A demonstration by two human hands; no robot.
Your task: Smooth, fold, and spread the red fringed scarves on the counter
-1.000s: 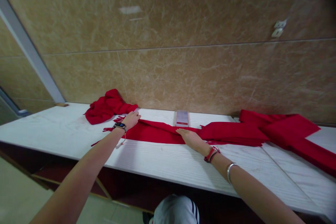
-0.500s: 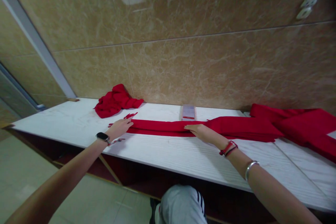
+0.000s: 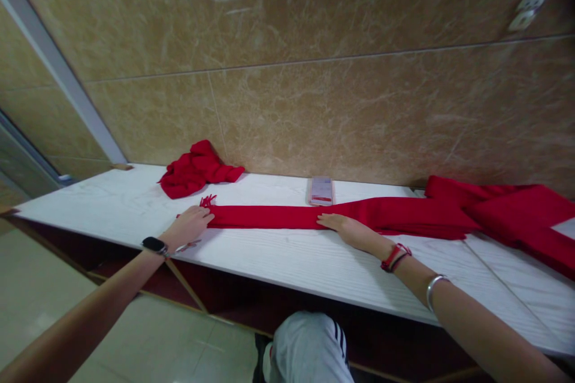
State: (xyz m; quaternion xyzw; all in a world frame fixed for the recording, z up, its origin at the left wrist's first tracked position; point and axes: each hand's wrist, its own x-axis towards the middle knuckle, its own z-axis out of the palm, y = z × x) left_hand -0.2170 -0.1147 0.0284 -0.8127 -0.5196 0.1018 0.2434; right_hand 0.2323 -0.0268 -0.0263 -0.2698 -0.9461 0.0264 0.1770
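Observation:
A long red fringed scarf [image 3: 265, 216] lies folded into a narrow, smooth band along the white tabletop. At its left end my left hand [image 3: 191, 224], with a dark watch on the wrist, closes over the cloth beside the red fringe [image 3: 208, 200]. Partway along the band rests my right hand [image 3: 341, 226], fingers stretched out and lying on the fabric. To the right of that hand the scarf widens into a looser stretch [image 3: 417, 215]. The underside of both hands is hidden.
A crumpled red cloth [image 3: 195, 170] lies at the back left, and more red fabric [image 3: 516, 209] at the right. Behind the band is a phone-like flat object [image 3: 320, 191]. The white table [image 3: 278, 257] stands against a tiled wall [image 3: 314, 114], with dark shelves underneath.
My left hand has moved left and slightly toward me with the scarf's end. Two visible layers of the band have become one straight, even strip. My right hand stays nearly in place.

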